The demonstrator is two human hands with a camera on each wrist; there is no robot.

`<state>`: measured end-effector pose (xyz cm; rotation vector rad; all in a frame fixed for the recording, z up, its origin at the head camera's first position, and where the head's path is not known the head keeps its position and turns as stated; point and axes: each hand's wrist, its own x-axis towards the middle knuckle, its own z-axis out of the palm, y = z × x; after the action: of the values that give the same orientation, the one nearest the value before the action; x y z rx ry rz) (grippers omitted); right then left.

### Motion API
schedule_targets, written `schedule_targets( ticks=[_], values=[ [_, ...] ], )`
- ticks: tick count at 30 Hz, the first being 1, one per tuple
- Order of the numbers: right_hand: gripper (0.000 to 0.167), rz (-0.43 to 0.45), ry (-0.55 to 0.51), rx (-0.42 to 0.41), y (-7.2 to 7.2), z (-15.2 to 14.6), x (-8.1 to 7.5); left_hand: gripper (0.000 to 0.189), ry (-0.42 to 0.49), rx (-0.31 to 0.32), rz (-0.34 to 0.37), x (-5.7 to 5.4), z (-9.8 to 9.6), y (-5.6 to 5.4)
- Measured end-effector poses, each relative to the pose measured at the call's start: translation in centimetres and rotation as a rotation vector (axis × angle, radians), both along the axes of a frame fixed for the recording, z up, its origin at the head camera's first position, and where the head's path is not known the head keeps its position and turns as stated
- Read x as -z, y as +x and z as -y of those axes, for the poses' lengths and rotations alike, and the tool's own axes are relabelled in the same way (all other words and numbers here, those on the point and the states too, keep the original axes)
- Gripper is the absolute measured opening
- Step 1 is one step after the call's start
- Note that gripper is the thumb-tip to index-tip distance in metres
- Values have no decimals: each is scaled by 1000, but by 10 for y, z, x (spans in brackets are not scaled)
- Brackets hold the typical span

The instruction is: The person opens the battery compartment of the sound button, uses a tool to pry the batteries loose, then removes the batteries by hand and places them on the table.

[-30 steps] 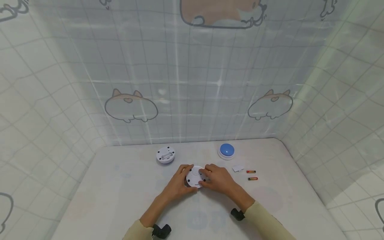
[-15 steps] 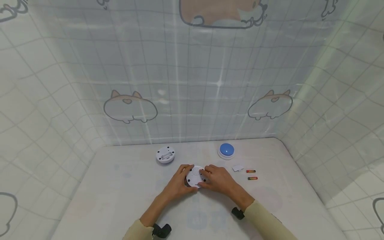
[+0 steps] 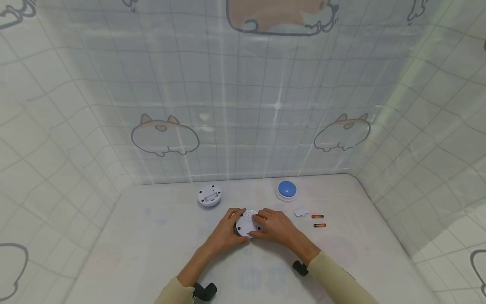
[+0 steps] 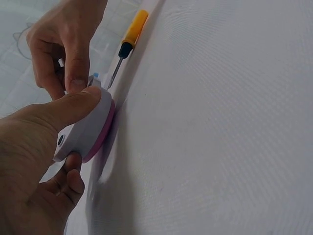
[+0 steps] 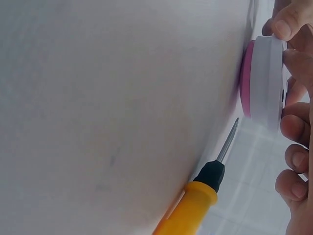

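A round white push-button device (image 3: 245, 226) lies upside down between both hands, showing speaker holes and small black feet. Its pink dome (image 4: 101, 137) faces the table. My left hand (image 3: 225, 233) grips the rim, thumb on the near side and fingers on the far side. With curled fingers, my right hand (image 3: 278, 228) holds the right part of the base, its thumb (image 4: 77, 73) pressed against the underside. That hand covers part of the base. A screwdriver (image 5: 200, 196) with a yellow handle lies close by in both wrist views.
Behind to the left, another white device (image 3: 209, 196) lies upside down with an open battery compartment. A blue-domed button (image 3: 287, 190) stands upright at the back. On the right lie a small white cover (image 3: 301, 212) and two batteries (image 3: 319, 225). A patterned curtain (image 3: 243, 139) surrounds the table.
My right thumb has shifted slightly left across the base. The left hand and the device stay almost in place.
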<state>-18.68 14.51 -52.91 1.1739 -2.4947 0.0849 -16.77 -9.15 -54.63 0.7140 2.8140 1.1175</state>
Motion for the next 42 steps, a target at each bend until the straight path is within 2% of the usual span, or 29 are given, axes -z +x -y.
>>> schedule_targets(
  ticks=[10, 20, 26, 34, 42],
  values=[
    [51, -3, -8, -20, -1, 2, 0, 93, -13, 1, -16, 1, 0, -1],
    [46, -34, 26, -43, -2, 4, -4, 93, -3, -4, 2, -1, -1, 0],
    [46, -65, 47, -101, -4, 2, -3, 93, 2, 17, -11, -1, -2, 0],
    [42, -157, 53, -220, -7, -1, 2, 92, -4, 27, -16, 2, -3, 0],
    [37, -179, 60, -301, -12, -1, 3, 92, -8, 20, -21, 4, -2, -1]
  ],
)
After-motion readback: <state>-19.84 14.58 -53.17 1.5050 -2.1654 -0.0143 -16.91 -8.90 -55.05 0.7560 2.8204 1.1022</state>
